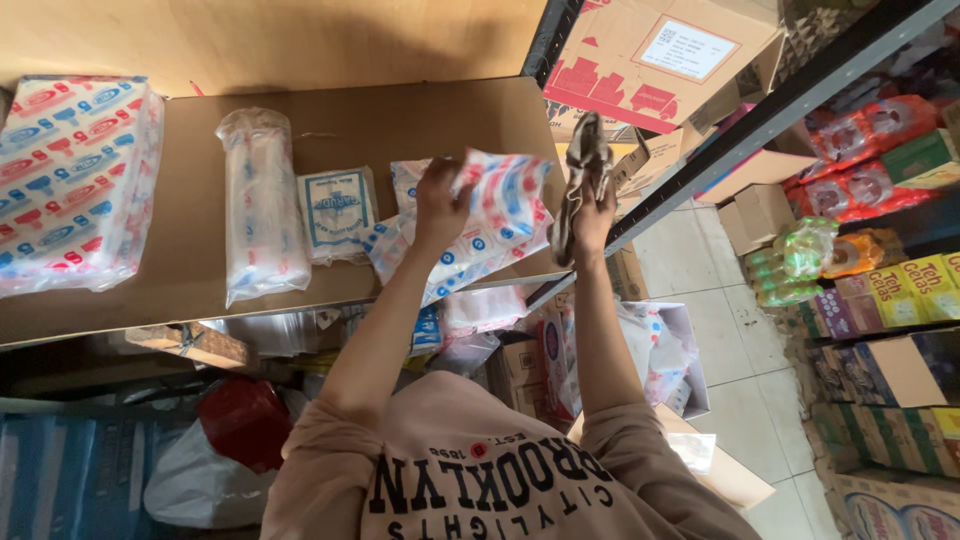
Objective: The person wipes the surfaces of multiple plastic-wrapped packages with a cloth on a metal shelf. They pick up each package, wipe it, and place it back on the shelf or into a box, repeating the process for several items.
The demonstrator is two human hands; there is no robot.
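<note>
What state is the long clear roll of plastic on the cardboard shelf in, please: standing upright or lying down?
Lying down. The clear roll rests lengthwise on the cardboard shelf, beside a small flat packet.

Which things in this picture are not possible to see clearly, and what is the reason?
All in the head view:
- Left hand: fingertips hidden behind the printed plastic packet it grips.
- Right hand: palm hidden by the grey cloth it holds.
- Large printed pack: cut off by the left edge.
- Goods under the shelf board: partly hidden by board and arms.

Packets [500, 215] on shelf [190, 270]
</note>
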